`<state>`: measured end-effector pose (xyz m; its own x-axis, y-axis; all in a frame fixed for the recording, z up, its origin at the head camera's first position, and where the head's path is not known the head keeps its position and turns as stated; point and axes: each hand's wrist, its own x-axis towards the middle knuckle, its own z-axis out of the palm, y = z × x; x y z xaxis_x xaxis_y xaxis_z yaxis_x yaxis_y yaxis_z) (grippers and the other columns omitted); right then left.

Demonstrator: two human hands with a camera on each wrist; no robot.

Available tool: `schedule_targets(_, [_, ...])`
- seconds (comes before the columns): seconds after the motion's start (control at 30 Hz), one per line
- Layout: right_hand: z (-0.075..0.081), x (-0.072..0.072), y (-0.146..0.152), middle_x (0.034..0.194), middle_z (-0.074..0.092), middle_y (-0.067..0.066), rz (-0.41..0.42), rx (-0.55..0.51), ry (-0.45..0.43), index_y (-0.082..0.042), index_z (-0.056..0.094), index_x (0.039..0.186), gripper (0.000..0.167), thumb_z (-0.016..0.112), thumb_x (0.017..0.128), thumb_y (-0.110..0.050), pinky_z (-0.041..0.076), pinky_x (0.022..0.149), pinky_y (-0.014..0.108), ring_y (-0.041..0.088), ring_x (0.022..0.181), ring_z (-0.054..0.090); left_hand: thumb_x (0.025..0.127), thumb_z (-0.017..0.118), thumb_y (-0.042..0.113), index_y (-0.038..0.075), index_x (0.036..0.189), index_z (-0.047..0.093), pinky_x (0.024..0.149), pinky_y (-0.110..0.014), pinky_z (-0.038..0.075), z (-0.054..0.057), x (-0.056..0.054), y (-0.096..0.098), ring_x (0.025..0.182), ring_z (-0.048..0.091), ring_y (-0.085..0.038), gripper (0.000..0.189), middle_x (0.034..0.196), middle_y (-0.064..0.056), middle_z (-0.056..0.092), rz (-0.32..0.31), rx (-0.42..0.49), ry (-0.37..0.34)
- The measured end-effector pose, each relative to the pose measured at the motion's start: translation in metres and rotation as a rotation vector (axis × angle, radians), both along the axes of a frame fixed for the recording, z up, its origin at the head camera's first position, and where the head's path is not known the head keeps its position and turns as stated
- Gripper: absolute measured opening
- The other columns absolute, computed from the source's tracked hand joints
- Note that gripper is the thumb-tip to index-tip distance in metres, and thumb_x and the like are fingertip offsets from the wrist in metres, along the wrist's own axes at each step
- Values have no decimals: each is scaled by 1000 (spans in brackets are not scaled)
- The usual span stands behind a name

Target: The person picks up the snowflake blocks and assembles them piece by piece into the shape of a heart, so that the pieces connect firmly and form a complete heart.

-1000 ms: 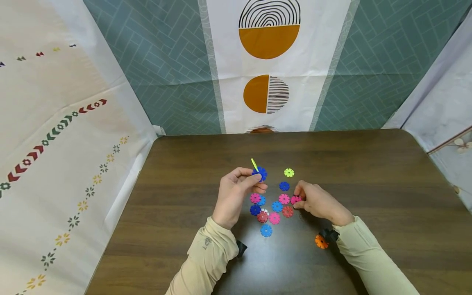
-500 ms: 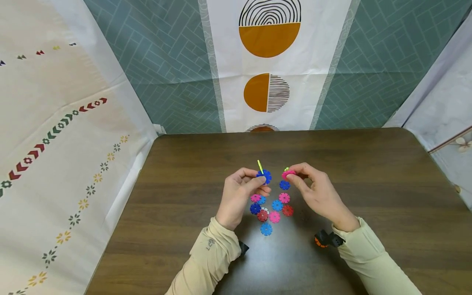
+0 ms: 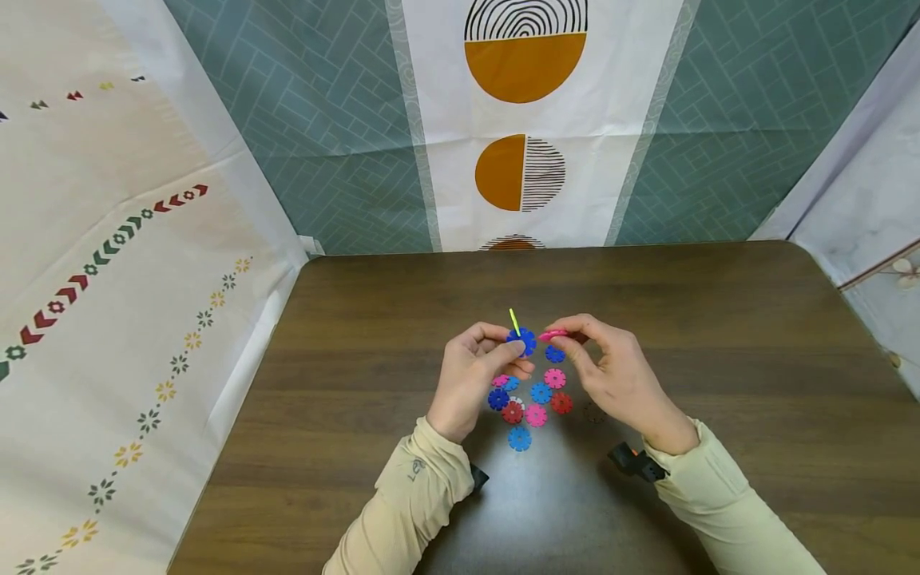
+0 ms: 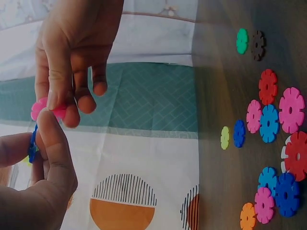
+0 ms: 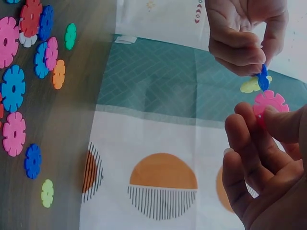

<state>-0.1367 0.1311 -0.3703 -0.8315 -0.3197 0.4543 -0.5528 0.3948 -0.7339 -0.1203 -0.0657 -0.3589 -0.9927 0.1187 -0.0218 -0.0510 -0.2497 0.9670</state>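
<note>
My left hand [image 3: 474,371] pinches a blue notched plastic disc [image 3: 528,339] between thumb and fingers. A yellow-green disc [image 3: 513,320] is slotted into the blue one and stands out from it at an angle. Just to the right, my right hand [image 3: 620,374] pinches a pink notched disc [image 3: 552,335] by its edge, seen nearly edge-on in the head view. In the right wrist view the pink disc [image 5: 270,99] is right at the lower end of the blue disc [image 5: 263,79]. Both hands are raised above the table.
Several loose discs lie on the brown table [image 3: 374,335] below the hands, among them a red disc [image 3: 561,403], a light blue disc [image 3: 519,438] and a pink disc [image 3: 535,415]. A brown disc [image 4: 258,45] lies beside a green disc [image 4: 242,41]. Fabric hangs behind the table.
My right hand has lifted the pink disc off the table and brought it up and left beside the blue disc. My left hand has shifted slightly right with the joined discs.
</note>
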Motion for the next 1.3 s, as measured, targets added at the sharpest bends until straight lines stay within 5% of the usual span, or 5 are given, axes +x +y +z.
schedule_targets(0.37, [-1, -1, 0, 99, 68, -10, 15, 18, 87, -13, 66, 109, 26, 67, 87, 2, 52, 73, 22, 8, 85, 62, 90, 66, 6, -4, 104, 55, 71, -38, 59, 0, -1, 1, 63, 69, -19, 20, 84, -27, 66, -26, -15, -1])
schedule_targets(0.7, [0, 1, -2, 98, 69, -8, 14, -45, 59, -15, 66, 110, 29, 67, 87, 3, 52, 72, 20, 10, 83, 65, 90, 67, 6, -3, 104, 56, 70, -37, 59, -1, -2, 1, 63, 69, -19, 20, 82, -19, 68, -19, -14, -7])
schedule_targets(0.93, [1, 0, -3, 97, 69, -7, 10, -40, 54, -15, 67, 108, 28, 67, 87, 4, 53, 73, 20, 10, 84, 65, 89, 68, 5, -3, 104, 56, 70, -36, 59, 0, -1, 0, 62, 69, -19, 21, 85, -30, 66, -33, -2, -8])
schedule_targets(1.3, [-1, 0, -4, 96, 69, -6, 4, -32, 53, -15, 66, 107, 25, 65, 89, 2, 52, 71, 20, 10, 82, 64, 89, 69, 5, -3, 104, 57, 65, -35, 59, -1, -1, -2, 61, 68, -20, 21, 83, -26, 66, -40, -22, -1])
